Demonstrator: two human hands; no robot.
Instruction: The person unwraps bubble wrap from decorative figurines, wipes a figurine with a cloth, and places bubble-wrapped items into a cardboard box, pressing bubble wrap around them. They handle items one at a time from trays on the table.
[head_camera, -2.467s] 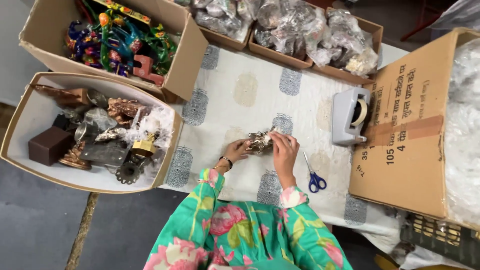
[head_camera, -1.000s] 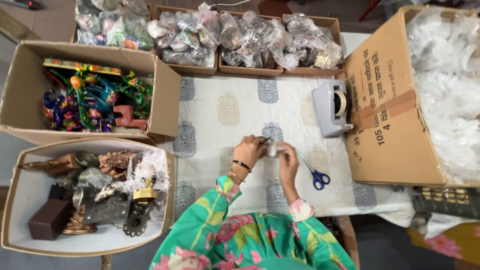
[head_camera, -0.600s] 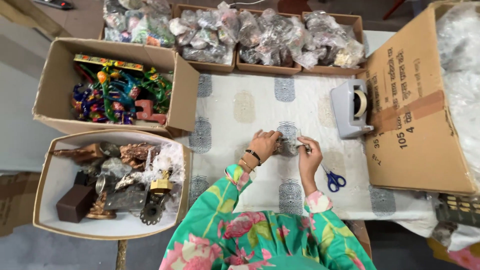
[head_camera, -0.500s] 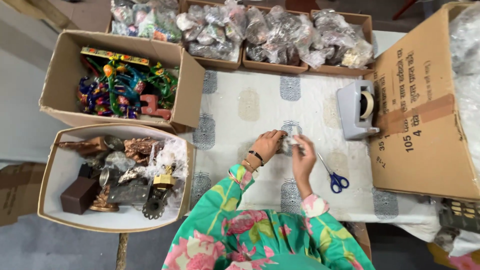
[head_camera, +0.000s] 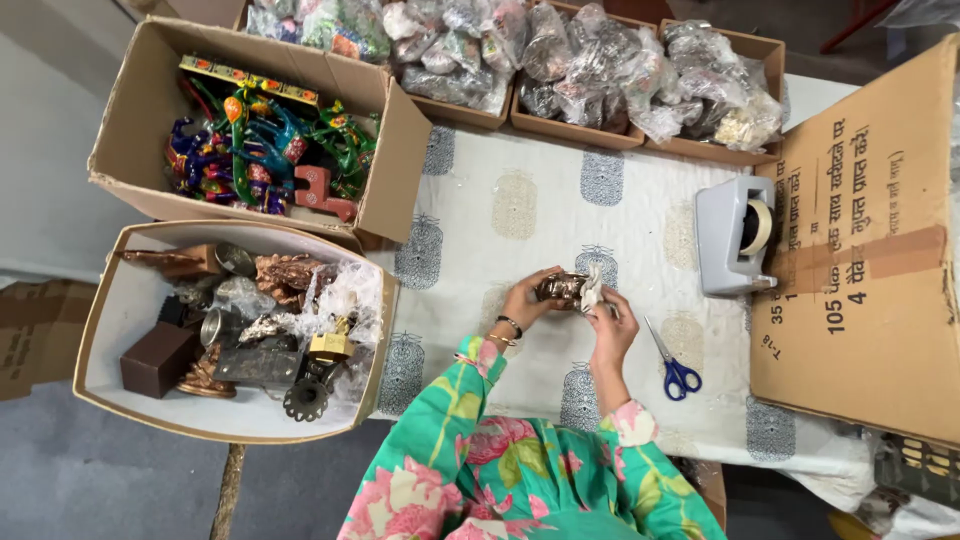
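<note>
Both hands meet above the patterned surface (head_camera: 520, 200). The left hand (head_camera: 527, 300) cups a small dark metal figurine (head_camera: 562, 288); the right hand (head_camera: 612, 325) pinches the clear wrap (head_camera: 592, 292) on its end. Blue-handled scissors (head_camera: 672, 362) lie just right, with a grey tape dispenser (head_camera: 735, 235) beyond them.
</note>
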